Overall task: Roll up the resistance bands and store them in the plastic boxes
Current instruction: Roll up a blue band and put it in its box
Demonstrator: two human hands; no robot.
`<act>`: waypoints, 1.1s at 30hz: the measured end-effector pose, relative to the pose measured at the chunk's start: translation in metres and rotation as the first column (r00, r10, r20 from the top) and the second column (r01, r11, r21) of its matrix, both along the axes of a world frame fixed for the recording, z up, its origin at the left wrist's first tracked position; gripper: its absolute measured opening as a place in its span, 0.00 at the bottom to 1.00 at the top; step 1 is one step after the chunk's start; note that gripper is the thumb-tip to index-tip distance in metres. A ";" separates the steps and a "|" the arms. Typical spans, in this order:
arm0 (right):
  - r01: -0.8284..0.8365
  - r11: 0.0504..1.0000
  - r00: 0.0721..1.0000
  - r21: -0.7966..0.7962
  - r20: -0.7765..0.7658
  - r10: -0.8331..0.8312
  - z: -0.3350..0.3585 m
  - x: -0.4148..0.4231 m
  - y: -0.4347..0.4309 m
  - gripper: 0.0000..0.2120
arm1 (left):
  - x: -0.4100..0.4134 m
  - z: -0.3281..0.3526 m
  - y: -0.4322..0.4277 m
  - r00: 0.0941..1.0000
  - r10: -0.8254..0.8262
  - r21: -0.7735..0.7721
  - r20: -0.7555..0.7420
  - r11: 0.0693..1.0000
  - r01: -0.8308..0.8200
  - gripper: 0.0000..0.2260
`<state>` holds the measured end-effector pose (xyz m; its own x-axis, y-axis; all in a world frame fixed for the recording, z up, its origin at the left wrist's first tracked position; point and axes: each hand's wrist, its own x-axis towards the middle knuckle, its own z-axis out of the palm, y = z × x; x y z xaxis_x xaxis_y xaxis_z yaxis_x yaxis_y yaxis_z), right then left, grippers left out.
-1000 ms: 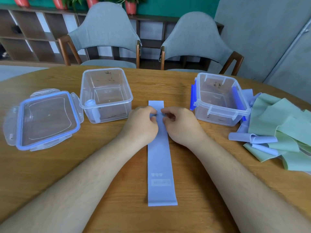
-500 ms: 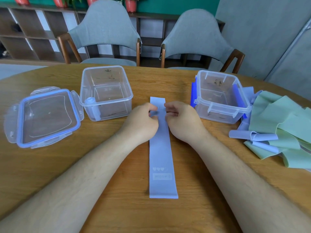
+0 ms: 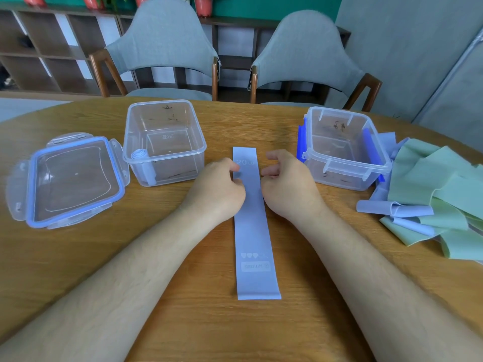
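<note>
Head view, one frame to go on. Saw blue band [image 3: 252,231] lying flat and unrolled on worktop [image 3: 183,322], running straight away from the body between the two forearms. Read "20 LB" near its far end and "MEDIUM" under three hearts towards its near end; noted a slight lip at the near edge. Found left grip [image 3: 217,188] curled, thumb and fingertips overlapping the band's left edge just below the "20 LB" print, so logged it as pinching that edge. Found right grip [image 3: 287,184] curled as well, fingertips right at the band's right edge, thumb lifted clear; could not tell contact from an actual hold. Spotted left box [image 3: 180,163] far-left of the band, open, with one rolled band [image 3: 142,163] standing in its near-left corner. Spotted right box [image 3: 347,176] far-right of the band, also open, no band visible inside, blue plastic showing at both its sides. Logged clear lid [image 3: 70,178] with a blue seal lying just left of left box. Counted a loose heap right of right box: green bands [image 3: 444,178] on top, loose blue bands [image 3: 392,209] poking out at the near side and behind the box. Also saw two grey chairs [image 3: 162,43] past the worktop's far edge and a shelf unit [image 3: 52,48] behind them.
</note>
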<state>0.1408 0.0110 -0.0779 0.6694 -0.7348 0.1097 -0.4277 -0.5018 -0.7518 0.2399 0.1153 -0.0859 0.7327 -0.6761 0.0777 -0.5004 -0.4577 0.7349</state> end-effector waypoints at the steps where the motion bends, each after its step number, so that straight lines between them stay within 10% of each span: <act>1: -0.016 1.000 1.000 0.016 -0.008 0.016 0.000 0.000 0.000 0.23 | 0.000 0.000 0.000 1.000 -0.011 -0.007 -0.014 1.000 0.011 0.17; 33: -0.114 0.993 0.992 0.026 -0.059 0.116 -0.002 -0.029 0.025 0.17 | -0.022 -0.002 0.046 0.999 -0.037 0.017 -0.013 0.999 0.038 0.16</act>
